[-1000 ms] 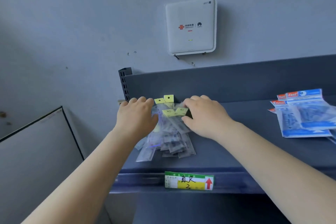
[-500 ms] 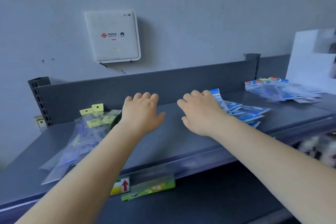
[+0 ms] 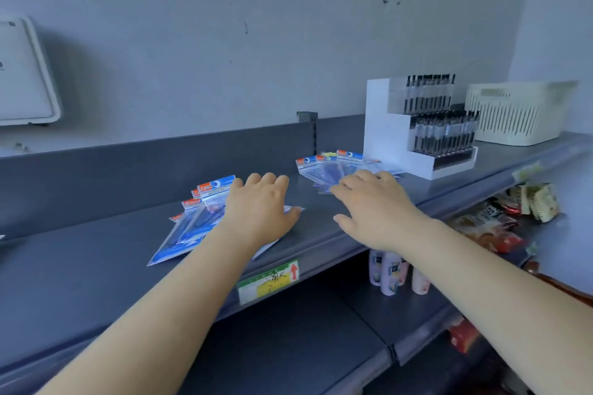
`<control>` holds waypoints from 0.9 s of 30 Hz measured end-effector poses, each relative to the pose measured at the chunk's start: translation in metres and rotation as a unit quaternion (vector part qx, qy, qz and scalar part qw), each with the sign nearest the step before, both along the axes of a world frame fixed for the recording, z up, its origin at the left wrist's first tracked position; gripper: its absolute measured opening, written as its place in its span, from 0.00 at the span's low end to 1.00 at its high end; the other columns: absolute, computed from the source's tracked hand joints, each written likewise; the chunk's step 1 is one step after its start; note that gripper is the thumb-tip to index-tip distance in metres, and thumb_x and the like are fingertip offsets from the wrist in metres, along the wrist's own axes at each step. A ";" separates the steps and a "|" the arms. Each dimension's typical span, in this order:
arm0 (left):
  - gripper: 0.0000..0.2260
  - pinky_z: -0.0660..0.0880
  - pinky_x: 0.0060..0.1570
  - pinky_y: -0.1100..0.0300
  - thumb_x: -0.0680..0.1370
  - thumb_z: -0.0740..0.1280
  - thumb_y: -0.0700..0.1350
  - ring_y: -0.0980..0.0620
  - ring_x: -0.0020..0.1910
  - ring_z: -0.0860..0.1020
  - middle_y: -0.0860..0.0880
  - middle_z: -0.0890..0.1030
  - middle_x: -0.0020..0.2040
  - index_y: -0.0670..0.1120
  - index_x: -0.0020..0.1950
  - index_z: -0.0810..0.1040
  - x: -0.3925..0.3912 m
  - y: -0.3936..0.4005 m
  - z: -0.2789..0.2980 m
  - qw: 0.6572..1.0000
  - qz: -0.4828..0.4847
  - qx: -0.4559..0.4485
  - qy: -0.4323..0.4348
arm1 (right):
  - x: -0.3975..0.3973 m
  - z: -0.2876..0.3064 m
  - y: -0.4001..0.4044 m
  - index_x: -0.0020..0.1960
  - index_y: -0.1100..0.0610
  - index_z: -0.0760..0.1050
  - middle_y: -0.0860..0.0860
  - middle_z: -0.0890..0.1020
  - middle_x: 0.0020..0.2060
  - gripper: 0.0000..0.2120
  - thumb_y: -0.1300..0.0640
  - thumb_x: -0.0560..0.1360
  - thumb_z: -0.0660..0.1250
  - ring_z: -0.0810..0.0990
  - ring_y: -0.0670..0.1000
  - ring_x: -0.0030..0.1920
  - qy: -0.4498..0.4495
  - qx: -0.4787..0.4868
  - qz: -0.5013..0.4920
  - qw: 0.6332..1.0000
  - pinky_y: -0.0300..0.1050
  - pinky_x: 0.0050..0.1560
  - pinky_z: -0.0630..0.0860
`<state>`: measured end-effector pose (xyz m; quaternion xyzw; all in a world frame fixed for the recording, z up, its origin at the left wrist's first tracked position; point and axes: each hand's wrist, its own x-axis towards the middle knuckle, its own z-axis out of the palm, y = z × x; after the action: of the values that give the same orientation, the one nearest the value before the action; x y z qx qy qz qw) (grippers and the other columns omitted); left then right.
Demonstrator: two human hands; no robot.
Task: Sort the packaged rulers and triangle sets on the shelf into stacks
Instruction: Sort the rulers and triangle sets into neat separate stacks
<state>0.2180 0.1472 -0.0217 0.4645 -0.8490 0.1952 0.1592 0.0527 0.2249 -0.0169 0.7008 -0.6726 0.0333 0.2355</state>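
Observation:
A loose pile of blue packaged triangle sets (image 3: 195, 218) lies on the grey shelf (image 3: 80, 266), fanned out toward its front edge. My left hand (image 3: 260, 208) hovers palm down over the right part of that pile, fingers relaxed, holding nothing. A second fan of blue packages (image 3: 327, 167) lies farther right, near the back panel. My right hand (image 3: 372, 205) is spread palm down just in front of it, fingertips at its near edge, gripping nothing.
A white pen display (image 3: 417, 131) full of black pens stands right of the second pile, with a cream slatted basket (image 3: 513, 112) beyond. A white router (image 3: 22, 74) hangs on the wall at left. A green-yellow price tag (image 3: 269, 279) sits on the shelf edge; bottles (image 3: 388, 269) and snack packs (image 3: 494, 224) fill lower shelves.
My view and both hands swung right along the shelf, away from the yellow-tagged ruler pile, which is out of sight now. The hands are over the blue packages.

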 end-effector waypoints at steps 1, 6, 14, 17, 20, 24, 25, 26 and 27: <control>0.23 0.64 0.61 0.52 0.78 0.56 0.60 0.47 0.64 0.69 0.51 0.72 0.64 0.49 0.68 0.66 -0.014 0.000 -0.001 1.000 -0.005 0.002 -0.003 | -0.014 -0.001 0.003 0.69 0.52 0.65 0.49 0.70 0.65 0.21 0.45 0.78 0.54 0.64 0.53 0.68 -0.009 0.002 -0.010 1.000 0.52 0.65 0.61; 0.23 0.64 0.61 0.52 0.78 0.55 0.61 0.47 0.64 0.69 0.51 0.72 0.64 0.50 0.68 0.66 -0.067 -0.009 0.000 0.999 -0.026 0.024 -0.019 | -0.071 -0.006 0.008 0.68 0.51 0.65 0.48 0.71 0.63 0.21 0.44 0.78 0.55 0.64 0.52 0.67 -0.054 0.011 -0.043 0.998 0.51 0.66 0.62; 0.21 0.65 0.59 0.54 0.79 0.55 0.60 0.47 0.64 0.69 0.51 0.73 0.63 0.49 0.67 0.67 -0.129 -0.045 0.002 0.998 -0.038 0.043 -0.040 | -0.128 -0.020 -0.020 0.71 0.52 0.63 0.49 0.69 0.67 0.23 0.44 0.79 0.55 0.63 0.52 0.68 -0.111 0.030 -0.061 0.992 0.52 0.65 0.65; 0.23 0.65 0.61 0.53 0.79 0.55 0.59 0.46 0.65 0.68 0.50 0.72 0.65 0.49 0.70 0.65 -0.151 -0.065 0.004 0.996 -0.037 0.053 -0.057 | -0.149 -0.022 -0.040 0.70 0.52 0.64 0.49 0.70 0.66 0.22 0.44 0.78 0.55 0.65 0.53 0.67 -0.134 0.034 -0.065 0.988 0.51 0.64 0.66; 0.22 0.64 0.61 0.52 0.80 0.54 0.59 0.46 0.65 0.68 0.49 0.72 0.66 0.48 0.69 0.66 -0.171 -0.089 0.007 0.994 -0.023 0.075 -0.071 | -0.170 -0.024 -0.064 0.69 0.52 0.66 0.49 0.70 0.66 0.21 0.45 0.78 0.57 0.66 0.52 0.67 -0.175 0.028 -0.065 0.982 0.48 0.64 0.66; 0.21 0.65 0.60 0.52 0.80 0.54 0.58 0.46 0.65 0.68 0.48 0.71 0.65 0.47 0.66 0.68 -0.196 -0.116 0.005 0.994 -0.022 0.085 -0.069 | -0.191 -0.029 -0.095 0.69 0.51 0.67 0.48 0.70 0.67 0.21 0.47 0.78 0.58 0.67 0.52 0.67 -0.228 0.023 -0.066 0.971 0.46 0.62 0.66; 0.22 0.64 0.62 0.51 0.80 0.53 0.58 0.46 0.67 0.67 0.48 0.71 0.67 0.47 0.68 0.67 -0.202 -0.120 0.002 0.994 -0.025 0.089 -0.067 | -0.195 -0.030 -0.102 0.69 0.51 0.67 0.48 0.71 0.67 0.20 0.47 0.78 0.59 0.67 0.52 0.67 -0.239 0.026 -0.067 0.968 0.46 0.63 0.67; 0.23 0.63 0.63 0.50 0.80 0.53 0.58 0.46 0.68 0.66 0.48 0.69 0.68 0.47 0.71 0.65 -0.206 -0.123 -0.003 0.993 -0.025 0.094 -0.067 | -0.199 -0.031 -0.109 0.68 0.52 0.68 0.48 0.71 0.66 0.20 0.47 0.77 0.60 0.68 0.52 0.67 -0.251 0.028 -0.069 0.965 0.48 0.64 0.67; 0.24 0.63 0.64 0.50 0.80 0.52 0.59 0.46 0.69 0.65 0.48 0.68 0.70 0.48 0.72 0.63 -0.210 -0.127 -0.008 0.992 -0.025 0.098 -0.073 | -0.204 -0.032 -0.118 0.67 0.52 0.69 0.49 0.71 0.66 0.20 0.48 0.77 0.60 0.68 0.52 0.66 -0.262 0.031 -0.069 0.962 0.50 0.64 0.68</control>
<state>0.0081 0.0199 -0.0301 0.4412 -0.8847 0.1398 0.0554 -0.1514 0.1066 -0.0490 0.6266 -0.7581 0.1783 0.0304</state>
